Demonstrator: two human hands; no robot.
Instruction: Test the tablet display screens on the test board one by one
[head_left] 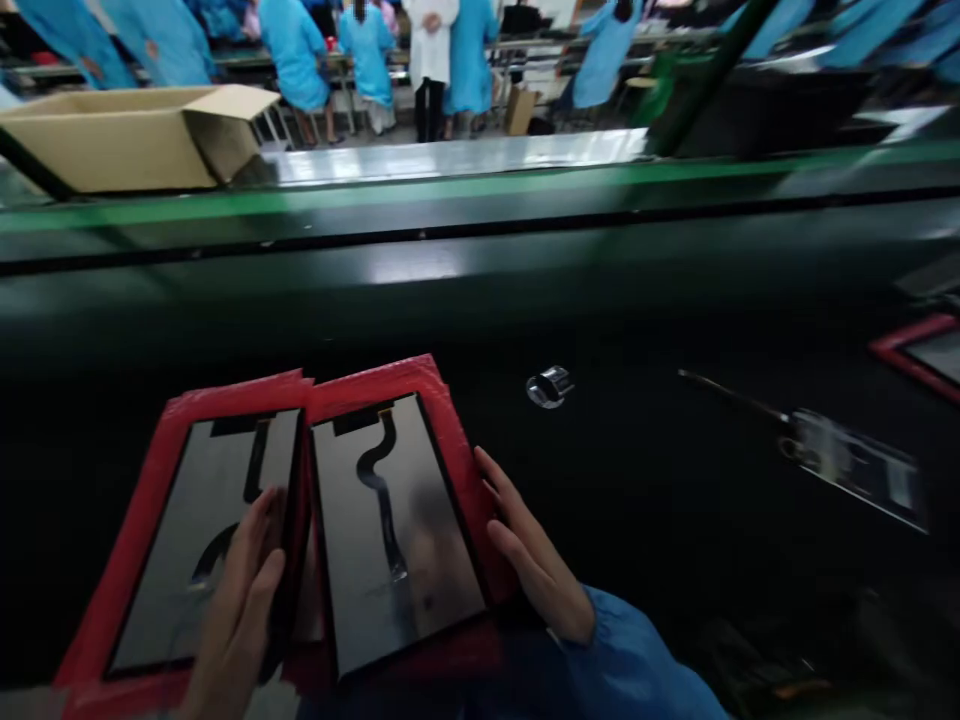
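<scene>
Two flat display panels lie side by side in front of me, each on a red wrapped backing. The right panel (442,590) is tilted a little and has a wavy black ribbon cable (373,465) on its grey back. My right hand (536,565), fingers stretched out, rests against the right edge of its red backing (469,480). Over the inner side of the left panel (169,560) is my left hand (240,610), fingers extended and thumb apart. It partly hides that panel's black ribbon cable (255,460). Whether its fingertips touch the panel I cannot tell.
On the dark work surface lie a small clear piece (550,386) and a thin tool (731,393) beside a transparent plate (855,465). Another red-edged panel (919,345) is at far right. Behind a green-edged ledge (480,190) stand an open cardboard box (97,140) and several people in blue.
</scene>
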